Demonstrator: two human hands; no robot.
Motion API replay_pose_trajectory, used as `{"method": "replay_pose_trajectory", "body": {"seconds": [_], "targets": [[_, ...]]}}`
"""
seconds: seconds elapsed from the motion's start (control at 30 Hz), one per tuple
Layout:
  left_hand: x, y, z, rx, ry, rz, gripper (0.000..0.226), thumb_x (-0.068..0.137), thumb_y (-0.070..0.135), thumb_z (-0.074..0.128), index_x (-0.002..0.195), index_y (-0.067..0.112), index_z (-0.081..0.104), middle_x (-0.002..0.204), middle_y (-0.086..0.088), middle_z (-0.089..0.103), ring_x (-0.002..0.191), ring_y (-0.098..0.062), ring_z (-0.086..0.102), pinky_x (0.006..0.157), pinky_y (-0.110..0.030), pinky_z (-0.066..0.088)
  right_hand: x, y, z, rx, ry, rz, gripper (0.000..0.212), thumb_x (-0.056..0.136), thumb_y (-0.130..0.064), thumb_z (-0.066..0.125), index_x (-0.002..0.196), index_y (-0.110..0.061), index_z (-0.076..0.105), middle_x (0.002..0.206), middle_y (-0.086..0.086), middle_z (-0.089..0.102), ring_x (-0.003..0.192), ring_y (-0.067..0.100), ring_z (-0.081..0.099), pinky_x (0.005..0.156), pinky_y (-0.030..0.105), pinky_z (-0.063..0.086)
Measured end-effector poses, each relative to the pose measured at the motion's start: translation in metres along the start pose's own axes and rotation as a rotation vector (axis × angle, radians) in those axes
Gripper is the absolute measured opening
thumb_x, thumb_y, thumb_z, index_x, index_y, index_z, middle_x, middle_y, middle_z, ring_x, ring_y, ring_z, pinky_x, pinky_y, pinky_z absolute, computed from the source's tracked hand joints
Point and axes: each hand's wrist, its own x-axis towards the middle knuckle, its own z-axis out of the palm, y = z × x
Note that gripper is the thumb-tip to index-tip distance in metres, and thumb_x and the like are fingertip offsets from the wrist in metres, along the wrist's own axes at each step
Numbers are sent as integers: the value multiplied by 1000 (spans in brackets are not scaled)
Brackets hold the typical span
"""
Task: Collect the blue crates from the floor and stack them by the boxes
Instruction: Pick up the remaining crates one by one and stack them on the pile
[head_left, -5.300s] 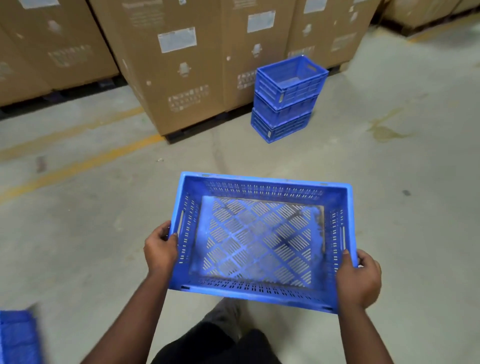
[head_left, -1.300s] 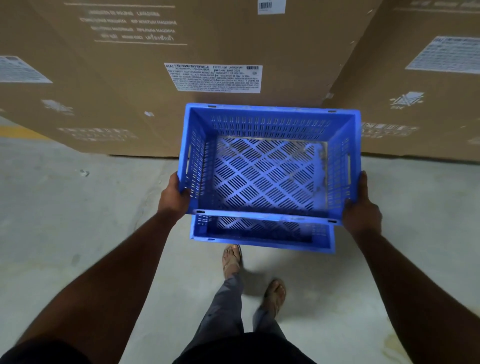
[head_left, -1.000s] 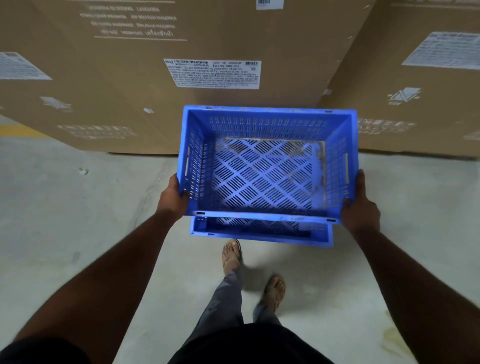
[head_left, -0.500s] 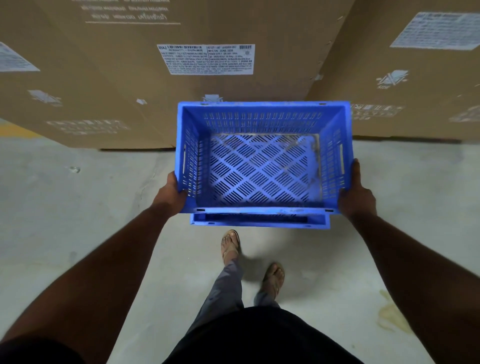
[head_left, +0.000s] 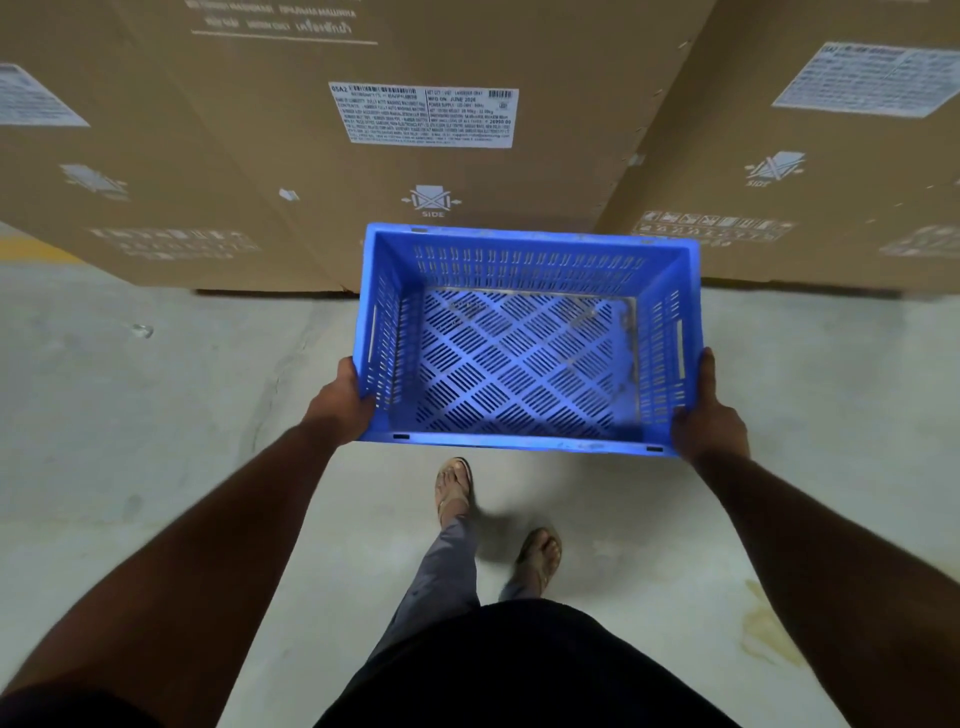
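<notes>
A blue slotted crate (head_left: 524, 358), empty, is held level in front of me, close to the tall cardboard boxes (head_left: 426, 156). My left hand (head_left: 340, 402) grips its left wall near the front corner. My right hand (head_left: 706, 415) grips the right wall at the front corner. The crate covers the stack of blue crates beneath it, so none of that stack shows.
Large brown cardboard boxes with white labels fill the whole far side. Grey concrete floor (head_left: 156, 415) spreads left and right. My sandalled feet (head_left: 457, 483) stand just behind the crate. A yellowish stain (head_left: 763, 629) marks the floor at the right.
The held crate has moved forward and down over the stack. The lower crate's front rim, visible below it half a second ago, is now hidden.
</notes>
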Motion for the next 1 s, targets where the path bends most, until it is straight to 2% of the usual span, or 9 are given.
{"method": "replay_pose_trajectory", "body": {"seconds": [0.1, 0.3, 0.43, 0.6, 0.7, 0.83, 1.0], "targets": [[6, 5, -2, 6, 0, -8, 52, 94, 19, 55, 140, 12, 31, 118, -28, 63, 99, -47, 64, 85, -50, 55, 6, -6, -3, 10, 11, 15, 92, 96, -21, 48, 156, -47, -17, 100, 34, 66, 88, 47, 65, 79, 44, 49], [0, 1, 2, 93, 12, -14, 51, 95, 22, 55, 139, 9, 33, 119, -27, 64, 103, -48, 63, 85, -45, 49, 1, -1, 1, -19, 12, 11, 92, 96, -23, 46, 154, -48, -20, 101, 32, 67, 87, 47, 66, 81, 48, 51], [8, 11, -7, 94, -9, 4, 47, 95, 21, 55, 134, 8, 34, 116, -23, 64, 95, -43, 64, 80, -45, 53, 11, -11, -5, -46, 11, 15, 95, 94, -22, 49, 154, -46, -21, 102, 31, 68, 88, 45, 66, 74, 42, 46], [2, 8, -3, 112, 13, 13, 45, 95, 21, 55, 133, 7, 35, 115, -25, 65, 98, -46, 64, 79, -44, 51, 3, -8, -4, -43, 11, 15, 96, 94, -21, 50, 155, -45, -20, 100, 32, 68, 89, 46, 67, 79, 45, 50], [-2, 4, 1, 111, 7, 10, 46, 96, 23, 55, 134, 7, 34, 113, -25, 66, 97, -46, 64, 73, -40, 45, -4, -6, -3, -24, 2, 26, 95, 95, -22, 50, 155, -46, -20, 101, 32, 68, 88, 46, 67, 81, 47, 52], [11, 11, -6, 113, 26, 19, 44, 93, 22, 56, 128, 7, 35, 111, -26, 65, 96, -46, 64, 75, -43, 49, 7, -18, -8, -13, 8, 47, 95, 95, -21, 50, 155, -47, -19, 102, 30, 68, 90, 45, 66, 82, 46, 52], [8, 4, 3, 111, 40, 17, 42, 94, 22, 56, 126, 5, 35, 109, -29, 65, 96, -48, 64, 72, -39, 41, 2, -16, -5, -25, 1, 69, 94, 96, -21, 47, 154, -48, -21, 102, 31, 68, 89, 45, 67, 82, 47, 51]]}}
